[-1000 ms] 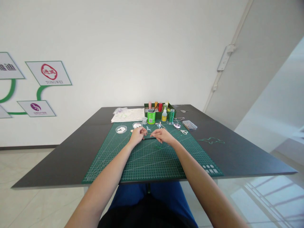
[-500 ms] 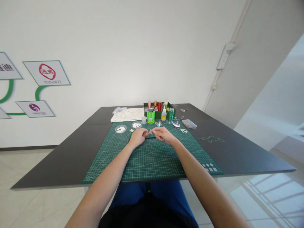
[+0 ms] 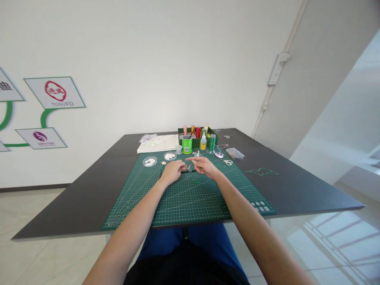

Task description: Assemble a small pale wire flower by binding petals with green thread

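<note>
My left hand (image 3: 173,171) rests over the cutting mat with its fingers closed in a pinch. A small pale-blue piece (image 3: 189,168) sticks out at its fingertips, too small to make out in detail. Just to the right is my right hand (image 3: 206,167), its index finger stretched leftward above that piece and the other fingers curled in. Anything between the right fingers is hidden. Behind both hands runs a thin dark bar (image 3: 192,171), partly covered by them. A bit of green thread (image 3: 196,181) lies on the mat below.
The green cutting mat (image 3: 178,209) covers the middle of the dark table (image 3: 97,190). Beyond my hands stand two shallow dishes, a green can (image 3: 187,145), a glue bottle (image 3: 203,142), a green thread spool (image 3: 211,143) and a box of spools. Scissors (image 3: 228,162) and a plastic case (image 3: 234,154) lie right.
My right index finger has lifted and straightened away from the left fingertips. The pale-blue piece between the hands now shows more clearly. The view has shifted slightly.
</note>
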A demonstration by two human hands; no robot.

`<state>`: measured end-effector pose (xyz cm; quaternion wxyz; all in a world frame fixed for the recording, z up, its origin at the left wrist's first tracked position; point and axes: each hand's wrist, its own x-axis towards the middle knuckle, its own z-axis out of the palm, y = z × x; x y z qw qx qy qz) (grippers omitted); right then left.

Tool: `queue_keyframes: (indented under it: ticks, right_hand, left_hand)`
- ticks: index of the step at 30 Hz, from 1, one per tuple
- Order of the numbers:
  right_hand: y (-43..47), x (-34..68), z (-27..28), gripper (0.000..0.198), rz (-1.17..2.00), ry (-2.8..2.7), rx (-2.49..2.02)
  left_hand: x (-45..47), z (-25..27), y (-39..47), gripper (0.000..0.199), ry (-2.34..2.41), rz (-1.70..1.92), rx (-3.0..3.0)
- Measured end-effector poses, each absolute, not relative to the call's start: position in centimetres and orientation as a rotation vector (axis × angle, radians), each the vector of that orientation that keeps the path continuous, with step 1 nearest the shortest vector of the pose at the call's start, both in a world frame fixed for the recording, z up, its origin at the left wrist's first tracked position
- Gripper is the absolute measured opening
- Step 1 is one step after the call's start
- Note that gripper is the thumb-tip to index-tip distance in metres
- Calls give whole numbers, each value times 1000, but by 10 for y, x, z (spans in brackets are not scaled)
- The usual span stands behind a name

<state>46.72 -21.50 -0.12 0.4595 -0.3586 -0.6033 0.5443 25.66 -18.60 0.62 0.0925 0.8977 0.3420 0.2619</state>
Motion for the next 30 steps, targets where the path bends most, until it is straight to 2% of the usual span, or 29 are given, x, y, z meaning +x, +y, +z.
queue_keyframes:
  ticks: [6, 12, 24, 30]
  right_hand:
    - [-211, 468, -6, 65, 1287, -1427, -931]
    - [-207, 468, -10, 55, 1211, -1435, -1060]
    - [-201, 470, -18, 43, 1232, -1587, -1118]
    - [-203, 469, -16, 42, 1269, -1657, -1117]
  left_hand:
    - [257, 7, -187, 22, 959, 828, 2671]
    - [259, 13, -189, 20, 926, 913, 2589]
    - [260, 11, -185, 8, 938, 1226, 1934]
    - [259, 13, -184, 7, 999, 1286, 1814]
